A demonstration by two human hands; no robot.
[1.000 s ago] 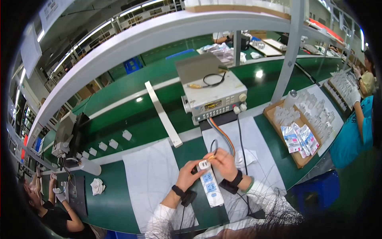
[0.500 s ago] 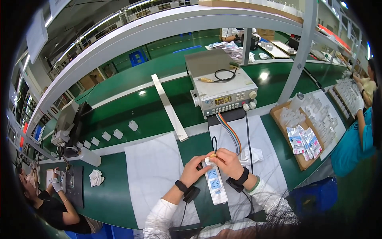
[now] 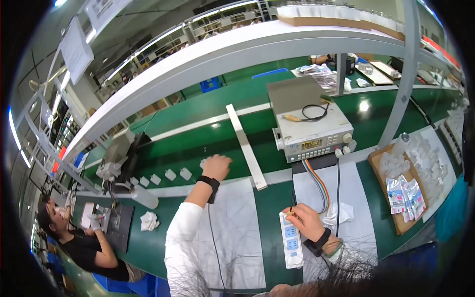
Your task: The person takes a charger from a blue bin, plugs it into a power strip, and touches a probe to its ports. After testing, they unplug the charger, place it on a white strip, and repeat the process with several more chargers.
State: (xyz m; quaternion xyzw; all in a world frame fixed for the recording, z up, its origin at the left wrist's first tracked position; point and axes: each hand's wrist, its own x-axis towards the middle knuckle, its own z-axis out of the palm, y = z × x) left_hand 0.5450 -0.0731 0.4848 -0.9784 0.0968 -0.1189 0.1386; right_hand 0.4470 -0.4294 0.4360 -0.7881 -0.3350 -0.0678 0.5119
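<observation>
The left hand point(image 3: 216, 166) was stretched over a small white part point(image 3: 203, 162) on the green tabletop point(image 3: 208, 123), fingers curled; whether it was grasped could not be told. A thin probe point(image 3: 292, 212) was pinched by the right hand point(image 3: 308, 222) beside the white power strip point(image 3: 292, 245).

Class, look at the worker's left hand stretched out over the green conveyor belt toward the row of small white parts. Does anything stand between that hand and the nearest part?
Nothing visible does. The left hand is over the green belt, right at the nearest small white part; the long white bar lies off to its right.
</observation>
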